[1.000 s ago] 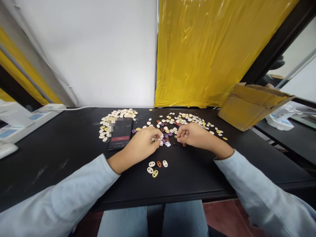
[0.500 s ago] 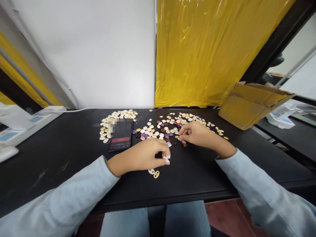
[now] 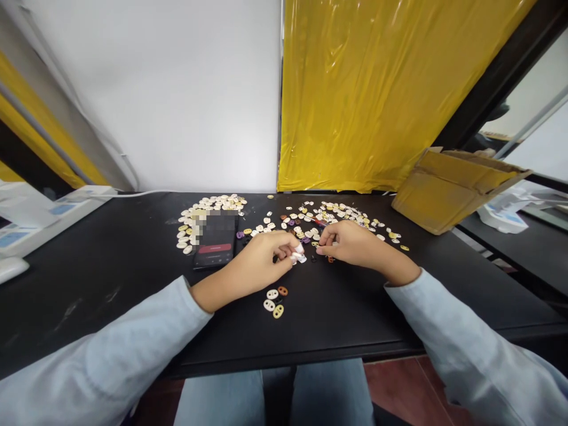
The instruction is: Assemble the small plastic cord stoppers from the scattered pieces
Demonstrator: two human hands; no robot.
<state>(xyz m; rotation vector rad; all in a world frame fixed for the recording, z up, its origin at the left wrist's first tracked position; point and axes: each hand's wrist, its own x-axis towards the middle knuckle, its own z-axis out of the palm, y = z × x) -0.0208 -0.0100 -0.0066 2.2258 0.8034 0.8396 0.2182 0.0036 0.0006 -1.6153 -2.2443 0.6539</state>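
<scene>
left hand (image 3: 260, 264): curled, fingertips pinched shut on a small white two-holed plastic piece (image 3: 298, 256), just right of the black phone (image 3: 216, 241).
right hand (image 3: 350, 241): fingers bent and drawn together at the tips, further right of the phone; whether they hold a piece cannot be told.
loose scatter (image 3: 337, 216): mixed white, yellow, purple and brown pieces, right of the phone and behind both hands; unsorted, by the look of it.
pale heap (image 3: 208, 208): white and cream pieces, touching the phone's far left corner.
near cluster (image 3: 274, 300): four pieces, white, orange and yellow, nearer the person than the phone.
progress: judged early; the scatter is far the larger share.
cardboard box (image 3: 448, 188): tilted, far right of the phone.
</scene>
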